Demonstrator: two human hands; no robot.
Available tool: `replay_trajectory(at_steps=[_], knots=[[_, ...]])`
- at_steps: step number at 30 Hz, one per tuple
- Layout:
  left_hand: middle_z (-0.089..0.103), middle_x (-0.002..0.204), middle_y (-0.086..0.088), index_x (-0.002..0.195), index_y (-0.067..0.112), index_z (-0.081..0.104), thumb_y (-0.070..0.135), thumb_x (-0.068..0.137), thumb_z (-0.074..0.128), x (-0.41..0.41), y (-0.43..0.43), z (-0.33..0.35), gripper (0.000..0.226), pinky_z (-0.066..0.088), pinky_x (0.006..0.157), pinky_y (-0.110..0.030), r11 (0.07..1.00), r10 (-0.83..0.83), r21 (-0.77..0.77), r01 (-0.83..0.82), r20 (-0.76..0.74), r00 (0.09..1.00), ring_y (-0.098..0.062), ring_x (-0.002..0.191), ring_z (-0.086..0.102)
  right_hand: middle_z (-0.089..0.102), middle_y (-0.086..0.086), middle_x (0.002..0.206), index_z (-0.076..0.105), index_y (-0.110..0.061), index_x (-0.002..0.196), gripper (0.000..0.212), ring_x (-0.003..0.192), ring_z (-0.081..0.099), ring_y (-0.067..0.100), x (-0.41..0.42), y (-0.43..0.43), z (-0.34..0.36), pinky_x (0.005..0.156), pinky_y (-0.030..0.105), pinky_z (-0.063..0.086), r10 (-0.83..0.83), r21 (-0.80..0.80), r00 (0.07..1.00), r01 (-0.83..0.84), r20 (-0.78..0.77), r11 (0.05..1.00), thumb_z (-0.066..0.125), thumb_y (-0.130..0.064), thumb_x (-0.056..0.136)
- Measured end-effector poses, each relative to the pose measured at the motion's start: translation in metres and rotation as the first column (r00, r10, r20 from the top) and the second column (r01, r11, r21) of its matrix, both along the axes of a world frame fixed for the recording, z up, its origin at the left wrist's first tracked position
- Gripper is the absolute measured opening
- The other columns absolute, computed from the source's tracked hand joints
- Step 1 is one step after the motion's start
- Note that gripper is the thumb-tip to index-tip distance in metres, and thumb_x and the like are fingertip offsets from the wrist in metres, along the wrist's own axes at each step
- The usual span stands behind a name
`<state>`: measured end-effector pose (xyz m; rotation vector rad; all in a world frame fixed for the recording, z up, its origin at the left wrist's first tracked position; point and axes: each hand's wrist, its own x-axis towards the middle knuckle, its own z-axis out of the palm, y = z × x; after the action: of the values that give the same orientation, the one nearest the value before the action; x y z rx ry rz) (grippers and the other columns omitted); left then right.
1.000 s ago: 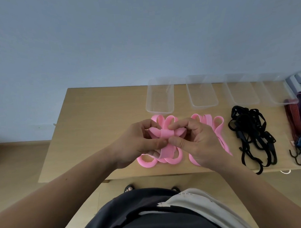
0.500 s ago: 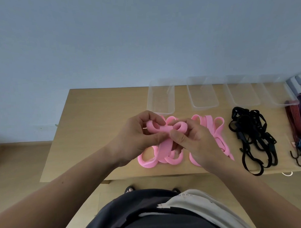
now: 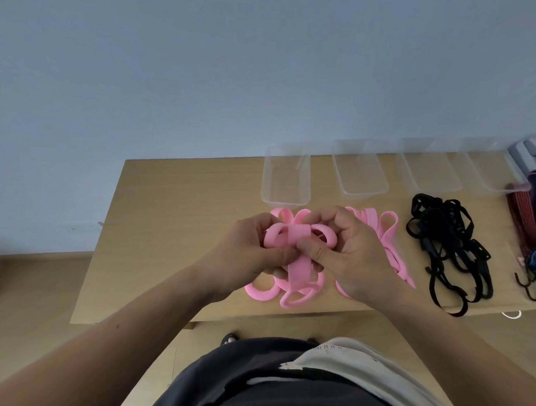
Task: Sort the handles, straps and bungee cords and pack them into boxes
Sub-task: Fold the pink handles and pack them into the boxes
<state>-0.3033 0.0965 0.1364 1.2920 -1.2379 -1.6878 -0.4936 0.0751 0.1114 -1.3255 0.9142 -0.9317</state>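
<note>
Both hands hold one pink strap (image 3: pixel 299 259) above the near middle of the wooden table (image 3: pixel 176 230). My left hand (image 3: pixel 247 258) pinches its folded loops from the left, and my right hand (image 3: pixel 353 254) grips them from the right. The strap's tail hangs down between my thumbs. More pink straps (image 3: pixel 386 229) lie on the table under and beside my hands. A tangle of black straps (image 3: pixel 444 242) lies to the right. Red, purple and blue bungee cords (image 3: pixel 532 224) with black hooks lie at the right edge.
Several clear plastic boxes stand in a row at the back of the table, the leftmost (image 3: pixel 285 181) just beyond my hands, another (image 3: pixel 361 175) beside it. A grey object (image 3: pixel 529 157) sits at the far right corner. The blue wall rises right behind the table.
My hands have kept folding the pink strap, drawing the loops tighter together and lifting the bundle slightly. The tail between my thumbs now hangs straighter.
</note>
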Motion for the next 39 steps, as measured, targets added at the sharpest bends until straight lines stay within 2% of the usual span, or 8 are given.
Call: replay_trajectory(at_steps=[5,10,16,21,26,29,33,39], knots=[[0.071,0.087,-0.019,0.108,-0.001,0.055,0.020,0.078,0.074,0.000,-0.001,0.001,0.040,0.056,0.065,-0.033,0.994,0.021,0.106,-0.009,-0.109,0.994,-0.031,0.072,0.067,0.068,-0.006,0.098,0.064,-0.038,0.098,0.030,0.091,0.067,0.021,0.000,0.002,-0.005,0.082,0.038,0.059,-0.022,-0.073,0.996,0.015,-0.086,0.997,0.073,-0.017,0.079],[0.069,0.088,-0.023,0.107,0.000,0.058,0.020,0.082,0.070,0.001,-0.004,-0.001,0.034,0.056,0.067,-0.036,0.994,0.069,0.097,-0.056,-0.130,0.989,-0.031,0.071,0.065,0.067,0.002,0.090,0.063,-0.035,0.095,0.029,0.082,0.062,0.031,0.002,0.001,-0.004,0.076,0.046,0.057,0.008,-0.069,0.997,-0.014,-0.080,0.998,0.073,-0.016,0.076],[0.064,0.098,-0.017,0.101,0.012,0.067,0.005,0.079,0.078,0.002,-0.005,-0.008,0.025,0.056,0.071,-0.032,0.993,0.109,-0.028,-0.110,-0.049,0.993,-0.025,0.078,0.068,0.072,-0.007,0.092,0.064,-0.023,0.104,0.029,0.081,0.069,0.012,0.001,-0.002,0.000,0.068,0.025,0.056,0.016,0.096,1.000,-0.016,0.001,0.995,0.075,-0.023,0.077],[0.067,0.095,0.001,0.097,0.023,0.066,0.006,0.075,0.076,0.001,-0.004,-0.010,0.029,0.054,0.072,-0.028,0.990,0.071,-0.119,-0.076,-0.053,0.996,-0.015,0.074,0.066,0.069,0.021,0.094,0.068,-0.016,0.103,0.035,0.078,0.063,0.040,0.000,-0.005,0.003,0.075,0.054,0.055,-0.007,0.203,0.999,-0.001,0.041,0.979,0.075,-0.031,0.072],[0.067,0.100,-0.010,0.119,0.017,0.057,0.005,0.072,0.075,0.005,-0.008,-0.011,0.052,0.058,0.076,-0.037,0.999,0.038,0.000,-0.038,-0.067,0.997,-0.027,0.079,0.067,0.073,0.001,0.089,0.065,-0.011,0.104,0.035,0.080,0.069,0.014,-0.001,-0.006,0.009,0.068,0.023,0.056,0.005,0.142,0.999,-0.011,0.045,0.990,0.074,-0.016,0.071],[0.071,0.094,-0.014,0.107,0.005,0.060,0.012,0.076,0.073,0.007,-0.010,-0.010,0.035,0.058,0.080,-0.037,0.996,-0.027,0.078,0.034,-0.091,0.995,-0.028,0.081,0.066,0.072,0.006,0.097,0.065,-0.016,0.105,0.035,0.092,0.069,0.021,-0.002,-0.006,0.006,0.079,0.031,0.058,0.017,0.108,0.999,-0.020,0.030,0.994,0.080,-0.013,0.074],[0.072,0.091,-0.016,0.105,0.003,0.060,0.034,0.072,0.073,0.009,-0.013,-0.008,0.047,0.055,0.076,-0.034,0.989,-0.039,0.137,0.052,-0.097,0.995,-0.026,0.080,0.068,0.073,-0.004,0.092,0.067,-0.034,0.099,0.039,0.090,0.070,0.013,0.000,-0.003,0.001,0.078,0.024,0.056,0.060,0.087,0.998,-0.062,0.026,0.994,0.073,-0.004,0.075],[0.070,0.084,-0.019,0.099,0.006,0.064,0.014,0.078,0.074,0.008,-0.013,-0.012,0.025,0.057,0.073,-0.037,0.998,0.038,0.055,-0.030,-0.137,0.990,-0.029,0.073,0.068,0.069,-0.004,0.097,0.065,-0.030,0.103,0.038,0.091,0.069,0.019,0.000,-0.004,0.000,0.079,0.029,0.056,0.050,0.130,0.999,-0.052,0.022,0.990,0.080,-0.020,0.069]])
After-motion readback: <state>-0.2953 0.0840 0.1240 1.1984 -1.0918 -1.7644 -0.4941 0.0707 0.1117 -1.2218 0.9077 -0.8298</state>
